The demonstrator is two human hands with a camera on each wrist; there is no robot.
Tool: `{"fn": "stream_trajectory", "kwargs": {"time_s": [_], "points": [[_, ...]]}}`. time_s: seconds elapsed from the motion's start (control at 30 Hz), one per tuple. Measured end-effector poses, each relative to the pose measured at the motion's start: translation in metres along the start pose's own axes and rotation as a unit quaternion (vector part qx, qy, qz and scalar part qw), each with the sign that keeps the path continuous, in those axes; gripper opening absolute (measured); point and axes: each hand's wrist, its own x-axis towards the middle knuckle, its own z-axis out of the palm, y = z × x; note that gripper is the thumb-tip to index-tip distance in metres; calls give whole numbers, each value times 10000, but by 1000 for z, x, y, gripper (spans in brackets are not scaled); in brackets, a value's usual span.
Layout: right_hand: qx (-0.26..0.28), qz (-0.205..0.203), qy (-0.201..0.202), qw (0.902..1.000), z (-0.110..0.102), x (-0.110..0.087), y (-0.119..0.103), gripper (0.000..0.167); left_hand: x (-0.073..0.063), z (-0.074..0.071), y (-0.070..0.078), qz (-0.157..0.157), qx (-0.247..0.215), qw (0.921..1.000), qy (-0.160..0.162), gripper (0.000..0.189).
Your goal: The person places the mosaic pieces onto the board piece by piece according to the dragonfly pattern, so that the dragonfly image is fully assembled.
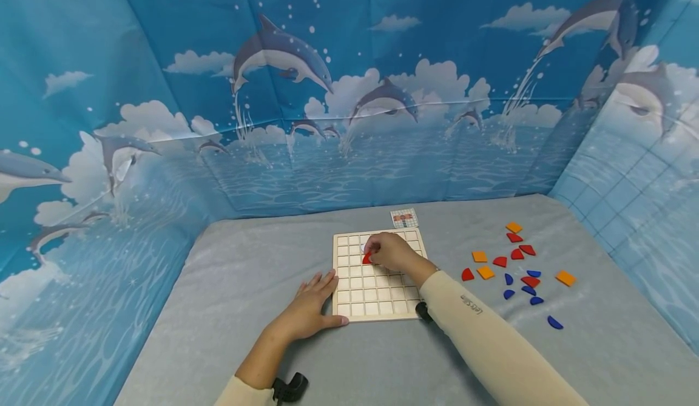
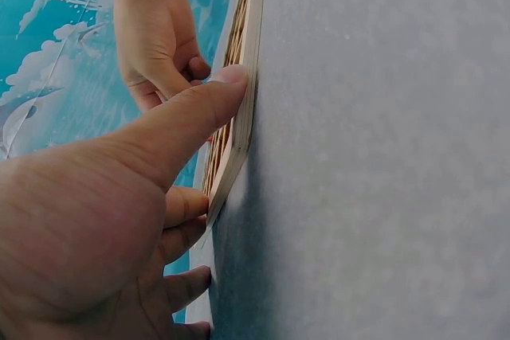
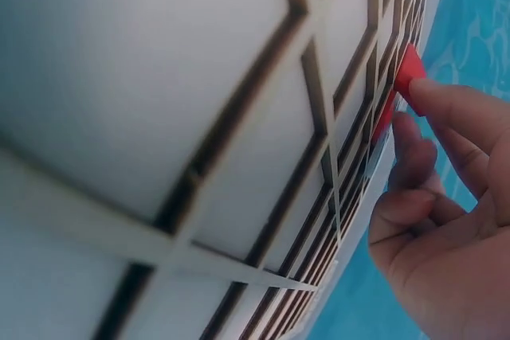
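Note:
A wooden grid board (image 1: 357, 307) lies on the cloth-covered table, its squares divided by raised strips. My right hand (image 1: 391, 252) is over the upper middle of the board and pinches a red quarter-circle piece (image 3: 410, 77) between thumb and finger. Beneath it, a second red piece (image 3: 383, 121) shows at the grid in the right wrist view. My left hand (image 1: 307, 307) rests at the board's lower left corner with fingers spread. Its thumb (image 2: 227, 77) lies along the near edge, and the other fingers touch the left side.
A small printed pattern card (image 1: 404, 218) lies behind the board. To the right are scattered orange squares (image 1: 479, 257), red pieces (image 1: 500, 261) and blue half-circle pieces (image 1: 554, 322). A dolphin-printed curtain (image 1: 327, 169) hangs around the table's back and sides.

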Motion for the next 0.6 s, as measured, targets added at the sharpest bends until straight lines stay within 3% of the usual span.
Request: {"fn": "stream_trajectory", "kwargs": {"time_s": [0.33, 0.6], "points": [[-576, -187, 69, 9981, -1, -1, -5, 10, -1, -1, 2, -18, -64, 10000, 25, 97], [-804, -98, 150, 9966, 2, 0, -6, 11, -1, 0, 1, -14, -45, 10000, 31, 97]]}}
